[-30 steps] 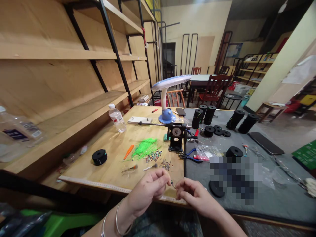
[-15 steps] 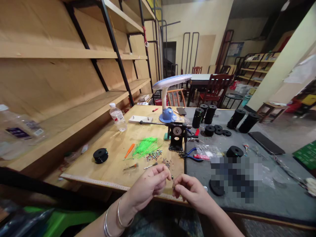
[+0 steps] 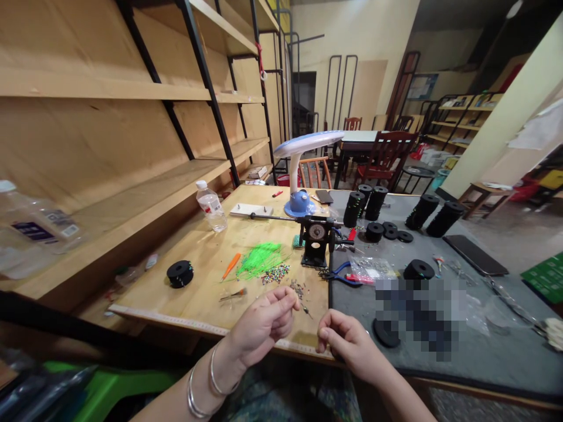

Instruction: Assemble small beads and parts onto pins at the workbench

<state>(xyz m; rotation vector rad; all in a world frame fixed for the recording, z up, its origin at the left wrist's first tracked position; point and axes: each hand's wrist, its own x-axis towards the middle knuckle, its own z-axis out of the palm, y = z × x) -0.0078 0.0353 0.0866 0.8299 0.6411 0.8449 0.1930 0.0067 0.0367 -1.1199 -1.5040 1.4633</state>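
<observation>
My left hand (image 3: 268, 316), with bracelets on its wrist, is closed in a pinch above the table's front edge. From its fingertips sticks out a small dark bead on a thin wire (image 3: 307, 310). My right hand (image 3: 345, 340) is a short way to the right, thumb pressed to curled fingers; whatever it may hold is too small to make out. Just beyond my left hand lie tiny metal parts (image 3: 297, 288), a heap of multicoloured beads (image 3: 276, 274) and a bundle of bright green strands (image 3: 260, 261).
A black winding device (image 3: 315, 240) with a long rod stands mid-table, before a blue-and-white lamp (image 3: 298, 202). Blue-handled pliers (image 3: 341, 274), black spools (image 3: 419, 271), an orange tool (image 3: 231, 266) and a water bottle (image 3: 212, 208) lie or stand around. Wooden shelving (image 3: 132, 181) borders the left.
My hands have drawn apart; the right has shifted slightly right, the left slightly up and left. The small dark bead piece now extends from the left fingertips alone.
</observation>
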